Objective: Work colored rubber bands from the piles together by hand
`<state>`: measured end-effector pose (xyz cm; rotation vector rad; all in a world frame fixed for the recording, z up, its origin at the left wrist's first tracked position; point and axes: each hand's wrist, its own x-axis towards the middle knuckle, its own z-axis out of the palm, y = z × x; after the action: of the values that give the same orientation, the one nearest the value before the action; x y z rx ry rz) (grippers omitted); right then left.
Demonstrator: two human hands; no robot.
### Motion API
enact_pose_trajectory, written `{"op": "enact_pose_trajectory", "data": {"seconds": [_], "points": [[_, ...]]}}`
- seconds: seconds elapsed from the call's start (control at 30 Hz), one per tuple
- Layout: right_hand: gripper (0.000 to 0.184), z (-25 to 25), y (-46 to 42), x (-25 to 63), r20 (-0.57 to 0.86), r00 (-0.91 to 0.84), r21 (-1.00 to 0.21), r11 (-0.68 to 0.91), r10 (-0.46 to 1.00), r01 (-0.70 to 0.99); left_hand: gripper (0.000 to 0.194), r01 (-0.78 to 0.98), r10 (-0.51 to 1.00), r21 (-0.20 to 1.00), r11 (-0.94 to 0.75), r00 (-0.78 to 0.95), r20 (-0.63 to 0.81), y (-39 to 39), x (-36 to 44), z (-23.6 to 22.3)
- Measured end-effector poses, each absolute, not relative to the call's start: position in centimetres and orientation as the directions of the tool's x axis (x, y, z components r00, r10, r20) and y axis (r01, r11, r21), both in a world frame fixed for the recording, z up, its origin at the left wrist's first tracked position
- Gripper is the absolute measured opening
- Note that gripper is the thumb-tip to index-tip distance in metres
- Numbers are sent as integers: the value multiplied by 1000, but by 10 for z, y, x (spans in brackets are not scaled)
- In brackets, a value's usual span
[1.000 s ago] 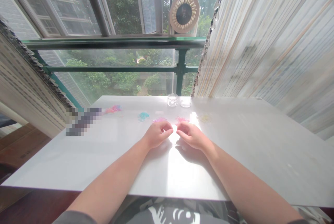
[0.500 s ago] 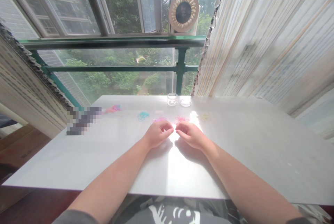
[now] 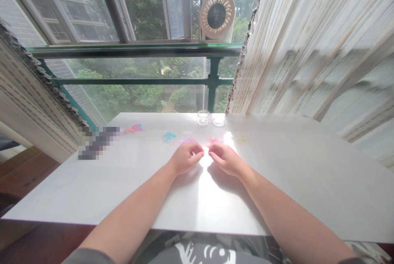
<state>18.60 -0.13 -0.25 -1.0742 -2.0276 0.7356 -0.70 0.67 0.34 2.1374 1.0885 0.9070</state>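
My left hand (image 3: pixel 187 158) and my right hand (image 3: pixel 227 159) face each other a small gap apart, just above the white table (image 3: pixel 129 182). Each has thumb and forefinger pinched together; whatever lies in the pinch is too small to make out. Right behind the left fingertips is a pile of thin purple-pink strands (image 3: pixel 188 141). A brighter pink pile (image 3: pixel 214 140) lies behind the right fingertips, partly hidden by them. Farther left sits a turquoise pile (image 3: pixel 169 136), and to the right a pale yellow one (image 3: pixel 241 138).
At the table's far edge stand a clear round jar (image 3: pixel 203 118) and a low clear dish or lid (image 3: pixel 218 121). A multicoloured pile (image 3: pixel 133 128) lies at the back left beside a blurred-out dark object (image 3: pixel 99 144). A round fan (image 3: pixel 216 14) is by the window; a curtain (image 3: pixel 295 50) hangs at right.
My hands drew slightly together, then parted again by about the same small amount. The right-hand curtain has shifted in its folds. The piles and jar stay put.
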Motion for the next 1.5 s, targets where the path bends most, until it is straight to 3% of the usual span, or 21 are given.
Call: {"op": "enact_pose_trajectory", "data": {"seconds": [0.17,0.37,1.5], "points": [[8,-3,-2,186,309,-400,-753,479,863,451,18,432,830,728,-532,436,348,5,-4,3],[8,-3,-2,185,307,-409,-748,483,860,454,8,443,822,710,-547,446,355,5,-4,3],[7,-2,-4,185,253,-424,-768,447,869,458,14,458,831,714,-530,446,331,3,-3,6]]}}
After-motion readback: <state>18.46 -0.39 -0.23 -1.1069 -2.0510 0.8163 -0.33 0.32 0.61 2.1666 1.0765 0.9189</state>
